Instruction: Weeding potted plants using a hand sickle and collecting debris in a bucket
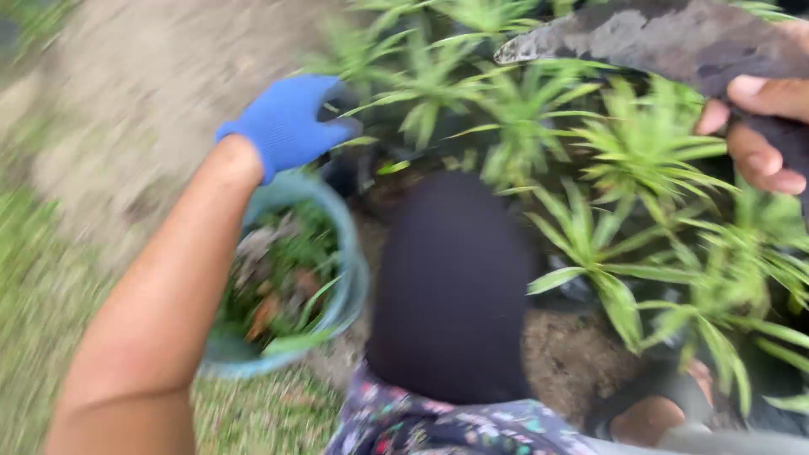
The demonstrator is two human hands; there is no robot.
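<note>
Dark, worn blade (666, 38) up top right — right hand (758, 126) closed round its handle, tip pointing left over green seedlings (522, 118). Left hand (286, 122), blue glove, fingers curled among leaves at black seedling bags (350, 164) — grip unclear. Teal bucket (350, 278) of weeds just below left forearm. Black-clad knee (451, 286) in centre, bare soil (569, 354) beside.

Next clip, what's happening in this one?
A person is crouched over a bed of small green spiky plants. The left hand, in a blue glove, reaches into the plants just above a light blue plastic bucket of pulled greenery. The bare right hand grips a dark, soil-caked trowel-like blade. The picture is motion-blurred.
</note>
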